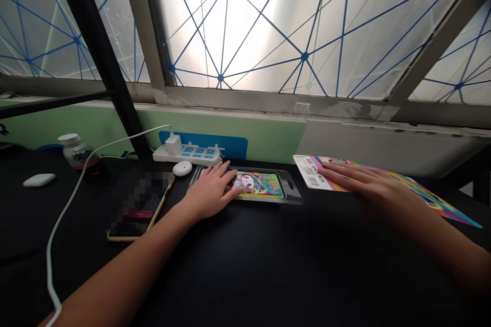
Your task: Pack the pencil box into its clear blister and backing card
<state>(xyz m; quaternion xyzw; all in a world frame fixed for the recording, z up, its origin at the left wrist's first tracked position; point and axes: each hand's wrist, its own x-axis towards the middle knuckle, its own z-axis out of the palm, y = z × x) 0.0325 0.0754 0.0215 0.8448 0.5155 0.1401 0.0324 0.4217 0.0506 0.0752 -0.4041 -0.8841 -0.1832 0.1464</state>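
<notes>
My left hand (209, 191) lies with fingers spread on a clear plastic package (293, 194) near the back of the black table. Inside the package, a brightly coloured cartoon-printed sheet (264, 184) shows, partly covered by my fingers. To the right, my right hand (368, 184) holds a thin colourful printed card (309, 173). Its fingers lie straight and together over the card's top face; the thumb is hidden. A white label area with a barcode is visible at the card's left end. The card slants down toward the right.
A smartphone (134, 219) lies left of my left hand, beside a round white object (182, 168). Behind stands a power strip (199, 153) with a plugged-in charger (174, 144). Its white cable (69, 204) loops along the left. A white-capped jar (74, 150) and a white case (39, 180) stand farther left.
</notes>
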